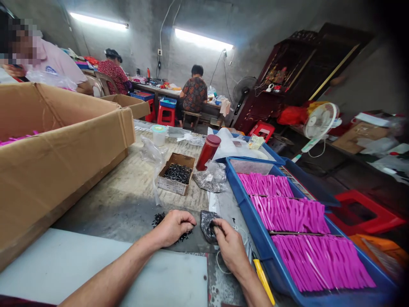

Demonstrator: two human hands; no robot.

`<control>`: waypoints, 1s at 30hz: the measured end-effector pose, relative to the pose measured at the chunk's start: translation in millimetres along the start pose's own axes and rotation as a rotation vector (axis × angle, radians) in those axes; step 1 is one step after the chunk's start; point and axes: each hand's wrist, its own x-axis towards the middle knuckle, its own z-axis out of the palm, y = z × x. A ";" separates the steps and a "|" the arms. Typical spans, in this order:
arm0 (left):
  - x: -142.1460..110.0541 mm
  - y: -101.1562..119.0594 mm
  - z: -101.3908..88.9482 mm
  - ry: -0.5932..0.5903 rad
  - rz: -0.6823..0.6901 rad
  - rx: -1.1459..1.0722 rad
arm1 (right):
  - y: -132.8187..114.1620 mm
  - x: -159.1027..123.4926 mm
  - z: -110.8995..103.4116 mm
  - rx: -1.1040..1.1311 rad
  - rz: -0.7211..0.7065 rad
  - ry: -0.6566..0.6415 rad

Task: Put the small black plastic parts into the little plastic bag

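Observation:
My left hand (177, 227) is closed in a pinch above a pile of small black pieces (159, 219) on the dark worktop. Whatever lies between its fingertips is too small to make out. Close to it on the right, my right hand (230, 245) grips the edge of a small dark plastic bag (208, 226), thumb against fingers. The bag rests on the table, and its contents are hidden. Beyond the hands, an open cardboard box (176, 174) holds many small dark pieces. A clear bag of small metallic-looking parts (211, 179) lies beside that box.
A large cardboard carton (64, 170) borders the left. On the right, a blue tray (252, 217) holds rows of magenta strips (319, 260). A yellow-handled tool (263, 281) lies beside the tray. A red flask (208, 152) stands farther back. Several people sit at tables beyond.

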 end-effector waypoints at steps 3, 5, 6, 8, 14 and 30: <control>0.0 0.7 0.3 -0.008 -0.009 -0.046 | 1.4 0.1 -2.7 0.032 0.012 -0.010; -0.1 1.5 0.5 -0.017 -0.016 -0.079 | 2.5 0.3 -4.6 0.048 0.016 -0.012; -0.1 2.0 0.7 -0.023 -0.021 -0.096 | 2.9 0.4 -5.6 0.056 0.019 -0.013; -0.2 3.0 1.1 -0.037 -0.031 -0.130 | 3.1 0.7 -7.2 0.075 0.028 -0.008; -0.4 2.9 3.3 -0.072 -0.020 -0.197 | -2.3 -0.6 -9.4 0.162 0.058 0.002; -4.9 13.8 5.5 -0.076 0.068 -0.335 | -24.3 -16.0 26.5 0.622 0.190 0.106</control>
